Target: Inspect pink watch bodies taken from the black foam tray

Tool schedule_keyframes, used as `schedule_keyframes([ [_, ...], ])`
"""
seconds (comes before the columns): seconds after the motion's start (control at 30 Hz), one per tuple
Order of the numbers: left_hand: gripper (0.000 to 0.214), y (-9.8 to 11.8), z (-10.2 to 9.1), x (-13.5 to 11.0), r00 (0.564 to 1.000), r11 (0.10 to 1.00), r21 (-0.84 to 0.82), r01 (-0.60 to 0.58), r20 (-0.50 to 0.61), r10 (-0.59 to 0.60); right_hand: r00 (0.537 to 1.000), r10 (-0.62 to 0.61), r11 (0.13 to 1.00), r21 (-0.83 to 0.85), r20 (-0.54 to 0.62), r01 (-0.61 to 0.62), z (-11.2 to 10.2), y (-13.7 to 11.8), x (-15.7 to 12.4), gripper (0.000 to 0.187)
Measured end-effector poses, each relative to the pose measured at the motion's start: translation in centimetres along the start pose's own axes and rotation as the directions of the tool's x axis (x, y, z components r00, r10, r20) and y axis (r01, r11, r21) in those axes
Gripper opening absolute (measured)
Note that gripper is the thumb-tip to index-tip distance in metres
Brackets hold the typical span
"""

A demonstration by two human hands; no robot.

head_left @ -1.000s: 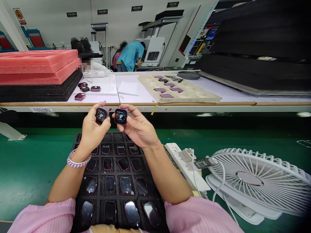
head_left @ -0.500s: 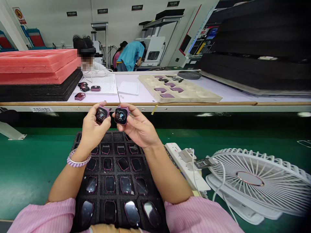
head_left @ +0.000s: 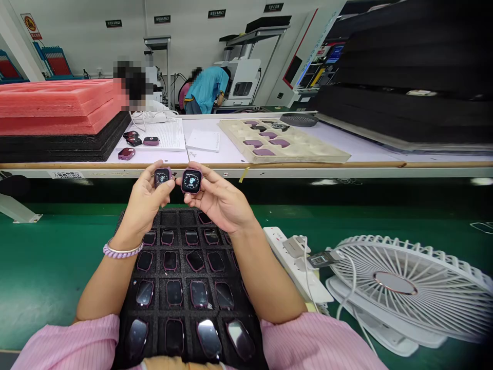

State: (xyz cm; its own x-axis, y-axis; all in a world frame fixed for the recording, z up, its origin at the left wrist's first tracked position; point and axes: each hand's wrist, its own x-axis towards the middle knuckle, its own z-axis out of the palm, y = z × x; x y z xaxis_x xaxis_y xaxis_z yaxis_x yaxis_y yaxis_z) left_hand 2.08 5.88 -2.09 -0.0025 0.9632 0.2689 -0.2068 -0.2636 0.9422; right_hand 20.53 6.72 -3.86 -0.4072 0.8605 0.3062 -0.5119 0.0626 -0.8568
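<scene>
Two purple smartwatch bodies without straps are held side by side above the far end of a black foam tray (head_left: 184, 298). My left hand (head_left: 148, 203) grips the left smartwatch (head_left: 162, 177) between thumb and fingers; its dark screen is lit with a small picture. In my right hand (head_left: 221, 200) the right smartwatch (head_left: 191, 181) faces me, its screen showing a lit watch face. Below my wrists, the tray's compartments hold many more smartwatches (head_left: 174, 293), screens up and dark. My forearms cover parts of the tray's sides.
A white power strip (head_left: 275, 235) and a white fan (head_left: 408, 282) lie right of the tray. On the shelf ahead are red foam (head_left: 57, 103), several loose watches (head_left: 126, 153), a cream tray (head_left: 331, 151) and stacked black foam (head_left: 385, 118). People are behind it.
My left hand has tilted its smartwatch and shifted slightly. The right smartwatch has risen a little and its screen looks brighter. A person behind the shelf has lowered or turned their head.
</scene>
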Motion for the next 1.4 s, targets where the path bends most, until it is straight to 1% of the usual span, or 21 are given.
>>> schedule_keyframes([
  [0.07,0.069,0.21,-0.1,-0.01,0.997,0.994,-0.08,0.076,0.017,-0.075,1.0,0.003,1.0,0.03,-0.008,-0.003,-0.28,-0.05,0.1,0.047],
  [0.17,0.067,0.26,-0.26,-0.04,0.993,0.987,-0.118,0.106,0.06,-0.1,1.0,-0.011,0.998,0.067,-0.018,0.012,-0.47,0.05,0.25,0.044],
  [0.27,0.066,-0.04,-0.37,0.04,0.995,0.995,-0.086,0.059,0.087,-0.052,0.999,-0.017,0.998,0.059,-0.05,0.02,-0.43,0.18,0.33,0.044],
  [0.37,0.064,-0.33,-0.35,0.18,0.997,0.998,-0.069,0.004,0.075,0.001,0.995,-0.038,0.999,0.008,-0.087,0.039,-0.28,0.15,0.32,0.043],
  [0.43,0.063,-0.43,-0.31,0.26,0.997,0.997,-0.082,-0.011,0.077,0.017,0.995,-0.053,0.998,-0.03,-0.089,0.05,-0.17,0.08,0.27,0.044],
  [0.6,0.062,-0.44,-0.35,0.36,0.993,0.996,-0.083,-0.013,0.114,0.022,0.991,-0.103,0.99,-0.105,-0.084,0.094,0.01,0.06,0.1,0.05],
  [0.77,0.054,-0.29,-0.23,0.23,0.988,0.997,-0.034,-0.064,0.138,0.068,0.985,-0.151,0.974,-0.179,-0.078,0.135,0.12,0.06,0.02,0.049],
  [1.07,0.041,-0.1,0.31,-0.02,0.988,0.997,0.001,-0.08,0.133,0.079,0.983,-0.167,0.967,-0.207,-0.073,0.148,0.25,0.19,0.05,0.044],
  [1.4,0.041,-0.53,0.1,0.18,0.981,0.993,0.032,-0.112,0.16,0.106,0.977,-0.204,0.946,-0.27,-0.066,0.179,0.36,0.25,-0.03,0.043],
])
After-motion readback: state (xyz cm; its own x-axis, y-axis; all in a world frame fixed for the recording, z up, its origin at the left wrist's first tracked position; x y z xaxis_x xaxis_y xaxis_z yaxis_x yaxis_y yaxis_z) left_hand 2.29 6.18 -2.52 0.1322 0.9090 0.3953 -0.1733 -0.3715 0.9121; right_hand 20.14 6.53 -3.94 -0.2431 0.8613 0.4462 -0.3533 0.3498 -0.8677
